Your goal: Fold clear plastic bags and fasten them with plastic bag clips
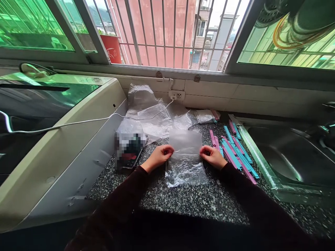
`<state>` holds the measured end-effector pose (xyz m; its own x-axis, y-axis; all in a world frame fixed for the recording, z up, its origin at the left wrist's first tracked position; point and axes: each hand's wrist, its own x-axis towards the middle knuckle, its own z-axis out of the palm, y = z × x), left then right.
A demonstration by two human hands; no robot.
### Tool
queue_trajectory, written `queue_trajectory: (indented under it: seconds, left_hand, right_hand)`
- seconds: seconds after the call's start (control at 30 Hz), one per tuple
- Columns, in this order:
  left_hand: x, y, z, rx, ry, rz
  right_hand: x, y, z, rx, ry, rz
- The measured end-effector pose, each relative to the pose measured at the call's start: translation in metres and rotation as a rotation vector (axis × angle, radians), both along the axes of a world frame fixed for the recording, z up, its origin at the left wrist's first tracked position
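Observation:
Between my two hands a clear plastic bag is stretched over the speckled counter. My left hand pinches its left edge, and my right hand pinches the right edge at about the same height. The bag's upper part looks smooth and whitish, while the lower part is crinkled and see-through. Just right of my right hand lie several pink and blue flat strips in a loose pile. More clear plastic bags are spread behind, toward the wall.
A phone, partly blurred out, lies left of my left hand. A white cable runs from the wall socket across the washing machine. At right is a metal sink. Small packed bags lie near the wall.

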<state>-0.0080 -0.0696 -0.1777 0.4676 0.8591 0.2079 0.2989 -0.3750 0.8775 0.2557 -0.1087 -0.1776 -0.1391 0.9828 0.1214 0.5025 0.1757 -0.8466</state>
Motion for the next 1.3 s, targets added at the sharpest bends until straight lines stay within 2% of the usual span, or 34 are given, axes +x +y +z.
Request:
queue_trajectory:
  seconds: [0.23, 0.47, 0.6, 0.7, 0.8, 0.9, 0.97, 1.07, 1.2, 1.3]
  left_hand:
    - [-0.003, -0.003, 0.011, 0.164, 0.004, -0.054]
    - [-0.005, -0.003, 0.01, 0.142, -0.012, -0.101]
    - [-0.005, -0.003, 0.009, 0.145, -0.001, -0.109]
    - [-0.005, -0.003, 0.008, 0.16, 0.017, -0.114]
    - [-0.007, -0.003, 0.009, 0.141, 0.093, -0.18]
    - [-0.011, -0.003, 0.013, 0.076, 0.186, -0.302]
    - [-0.013, -0.004, 0.019, 0.031, 0.215, -0.353]
    - [-0.016, -0.007, 0.027, -0.006, 0.22, -0.369]
    - [-0.017, -0.008, 0.034, -0.033, 0.166, -0.368]
    - [-0.016, -0.006, 0.032, -0.076, 0.082, -0.207]
  right_hand:
    - [0.001, 0.002, -0.003, -0.027, -0.018, -0.041]
    - [0.002, 0.004, -0.003, -0.044, -0.019, -0.066]
    - [0.002, -0.001, 0.01, -0.023, 0.001, -0.062]
    - [0.003, -0.011, 0.026, -0.022, -0.001, 0.048]
    - [0.002, -0.021, 0.036, -0.016, -0.101, 0.217]
    - [-0.001, -0.026, 0.034, 0.037, -0.303, 0.361]
    - [-0.002, -0.025, 0.03, 0.055, -0.434, 0.395]
    - [0.0, -0.022, 0.028, 0.05, -0.5, 0.34]
    - [0.004, -0.023, 0.038, 0.011, -0.496, 0.14]
    - [0.0, -0.027, 0.043, -0.104, -0.626, 0.09]
